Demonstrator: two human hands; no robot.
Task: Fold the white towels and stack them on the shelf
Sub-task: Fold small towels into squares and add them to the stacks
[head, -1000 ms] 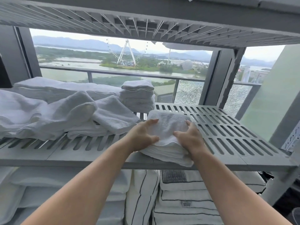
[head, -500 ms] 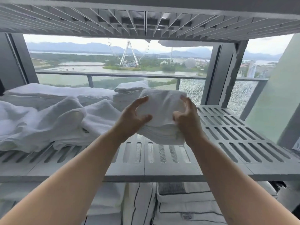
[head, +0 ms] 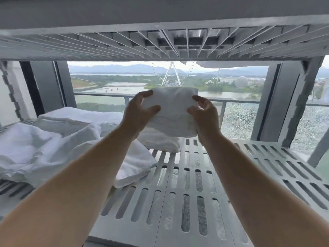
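Observation:
I hold a small bundle of folded white towels [head: 173, 111] in the air above the grey slotted shelf [head: 195, 193]. My left hand [head: 138, 111] grips its left side and my right hand [head: 203, 113] grips its right side. Just below and behind the bundle a short stack of folded white towels [head: 160, 142] rests on the shelf. Loose unfolded white towels [head: 44, 152] lie heaped on the shelf's left part, with one folded towel [head: 137, 164] at their right edge.
A second slotted shelf [head: 160, 45] hangs close overhead. Flat folded linen [head: 74, 114] lies at the back left. Dark window frames [head: 277, 100] and a railing stand behind the shelf. The right part of the shelf is bare slots.
Both hands lifted the towel bundle off the shelf's front edge and carried it up and farther back, over the rear stack. The camera view rose with it.

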